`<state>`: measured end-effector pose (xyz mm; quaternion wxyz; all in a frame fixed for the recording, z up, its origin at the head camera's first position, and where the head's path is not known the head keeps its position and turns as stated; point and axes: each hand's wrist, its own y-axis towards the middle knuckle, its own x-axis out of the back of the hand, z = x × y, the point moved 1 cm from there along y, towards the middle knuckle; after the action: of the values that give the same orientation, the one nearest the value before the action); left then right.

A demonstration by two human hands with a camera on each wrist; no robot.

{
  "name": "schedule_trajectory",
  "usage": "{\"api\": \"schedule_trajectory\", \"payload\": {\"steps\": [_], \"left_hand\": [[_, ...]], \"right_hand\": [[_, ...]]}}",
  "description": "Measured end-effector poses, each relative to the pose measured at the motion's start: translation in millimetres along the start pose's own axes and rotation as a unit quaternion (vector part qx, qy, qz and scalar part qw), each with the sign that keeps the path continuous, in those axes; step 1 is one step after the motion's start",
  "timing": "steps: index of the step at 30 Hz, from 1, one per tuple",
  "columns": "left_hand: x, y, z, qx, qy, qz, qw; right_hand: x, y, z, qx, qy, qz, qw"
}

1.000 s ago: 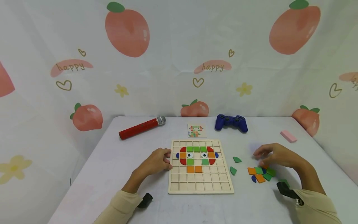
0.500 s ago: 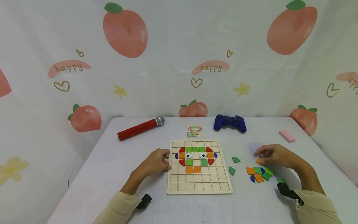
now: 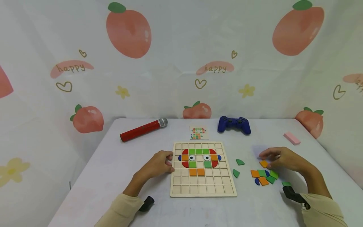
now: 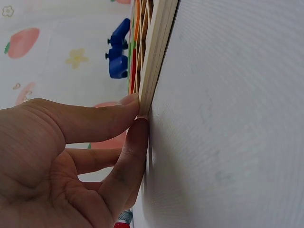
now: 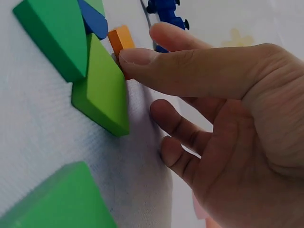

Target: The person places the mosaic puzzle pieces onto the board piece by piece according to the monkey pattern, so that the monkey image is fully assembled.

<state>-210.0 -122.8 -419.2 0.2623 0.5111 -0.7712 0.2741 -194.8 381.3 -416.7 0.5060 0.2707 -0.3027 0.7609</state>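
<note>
My left hand (image 3: 159,164) holds the left edge of the wooden grid board (image 3: 181,189), its thumb on the rim and a fingertip at the lower edge, as the left wrist view shows. Set in the board are red, green, orange and blue pieces and two eye tiles, forming a face. On the right, my right hand (image 3: 286,160) is low over the table with relaxed fingers. Its thumb (image 5: 137,57) is right at an orange square tile (image 3: 264,163), while the index finger is apart from the thumb. Loose green, orange and blue pieces (image 3: 263,181) lie just nearer.
Two green quarter-round pieces (image 3: 236,173) lie right of the board. Behind it are a small pattern card (image 3: 199,133), a red microphone (image 3: 140,131) and a blue game controller (image 3: 234,124). A pink block (image 3: 292,138) lies at the far right.
The orange square has come out from the loose pieces, away from me and slightly left, alongside my right thumb. My left hand stays at the board's edge.
</note>
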Motion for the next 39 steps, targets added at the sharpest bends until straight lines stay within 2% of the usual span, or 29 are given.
{"api": "schedule_trajectory", "payload": {"steps": [8,27,30,34,39], "left_hand": [[-1.2,0.8,-0.2,0.005,0.003,-0.001,1.0],[0.3,-0.2,-0.6,-0.001,0.0,0.0,1.0],[0.2,0.2,-1.2,0.002,0.003,0.001,1.0],[-0.1,0.0,-1.7,0.001,0.002,0.001,1.0],[0.0,-1.0,-2.0,0.0,0.0,0.0,1.0]], "right_hand": [[-0.5,1.3,0.0,-0.012,0.014,-0.001,0.9998],[-6.4,7.0,10.1,-0.044,-0.009,-0.02,0.9988],[-8.8,8.3,20.3,-0.029,-0.011,-0.029,0.9991],[-14.7,12.2,34.8,0.01,-0.011,-0.034,0.9993],[-28.4,20.3,55.9,0.036,-0.007,-0.025,0.999]]}}
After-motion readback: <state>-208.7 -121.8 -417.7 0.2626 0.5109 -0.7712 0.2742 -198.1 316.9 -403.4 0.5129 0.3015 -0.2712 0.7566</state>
